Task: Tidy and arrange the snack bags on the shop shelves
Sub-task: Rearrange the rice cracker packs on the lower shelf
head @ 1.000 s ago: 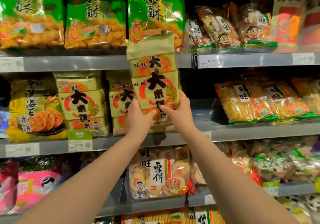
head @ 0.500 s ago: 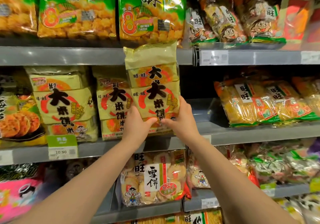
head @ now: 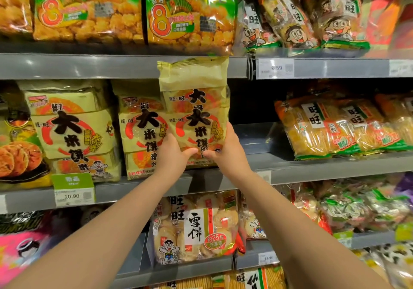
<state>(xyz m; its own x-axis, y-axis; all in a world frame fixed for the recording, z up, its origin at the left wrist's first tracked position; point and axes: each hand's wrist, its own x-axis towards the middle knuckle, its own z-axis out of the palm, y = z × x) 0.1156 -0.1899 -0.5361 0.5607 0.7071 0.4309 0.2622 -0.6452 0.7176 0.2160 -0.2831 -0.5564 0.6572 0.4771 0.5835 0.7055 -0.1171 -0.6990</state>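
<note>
The landmark here is the held bag, a yellow rice-cracker pack with black characters. Far left of it stands a first bag of the same kind, upright on the middle shelf, and just left of it stands a second one, which the held bag partly covers. They face forward, I think so that a shopper can read the labels.

The left hand holds the held bag at its lower left corner, thumb on the front. The right hand holds the lower right corner in the same way. A grip at the bottom keeps this soft pack upright, and its top reaches up in front of the upper shelf edge.

Right of the held bag the middle shelf is bare, then orange packs lie further right. Probably the bag is going into this gap to continue the row.
</note>
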